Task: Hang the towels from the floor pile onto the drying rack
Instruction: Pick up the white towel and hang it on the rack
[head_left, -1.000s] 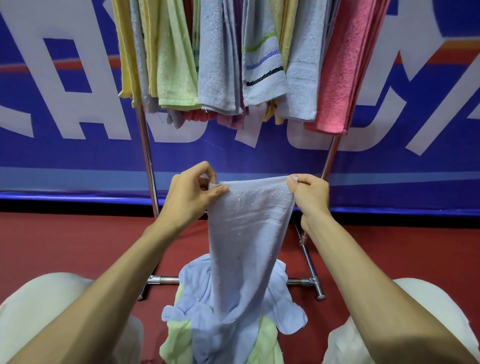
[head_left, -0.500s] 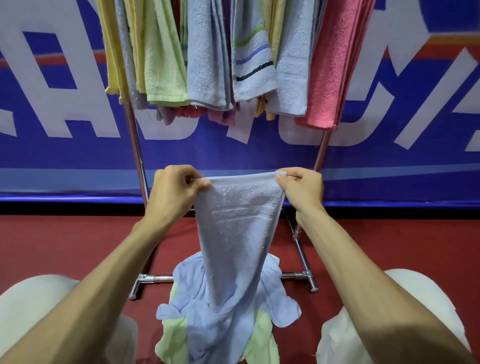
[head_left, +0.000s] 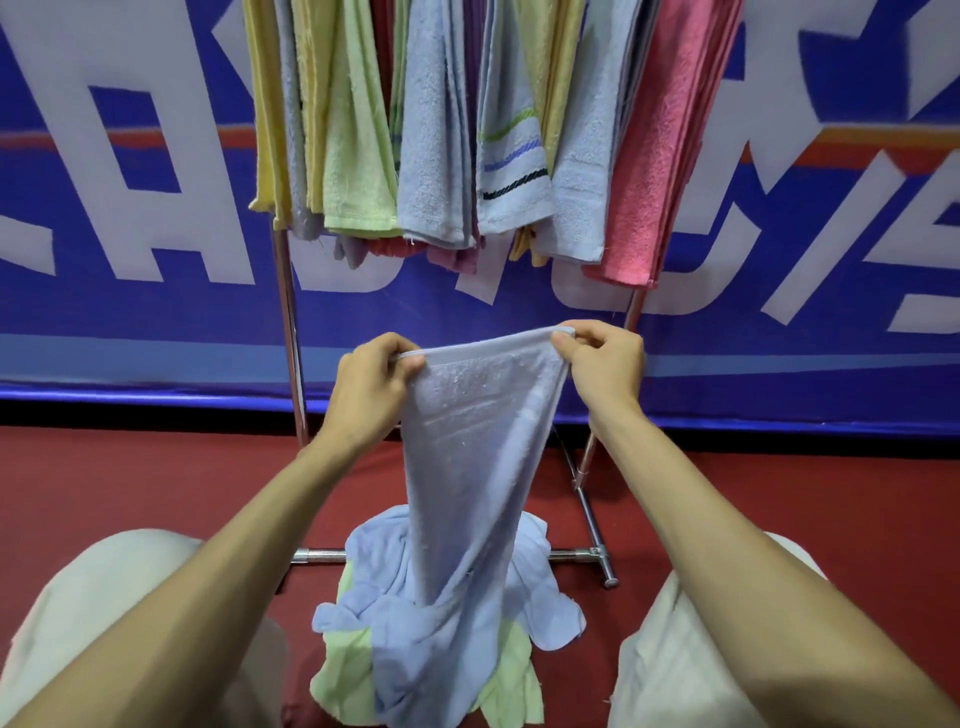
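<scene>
Grip pinching each top corner, left hand (head_left: 371, 387) and right hand (head_left: 602, 366) have drawn the blue towel (head_left: 467, 467) taut below the drying rack (head_left: 284, 322), its tail on the floor pile (head_left: 543, 618), seemingly ready to hang.

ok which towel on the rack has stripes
The pale blue striped towel, hanging right of centre: it alone has green, blue and black bands near its hem.
</scene>
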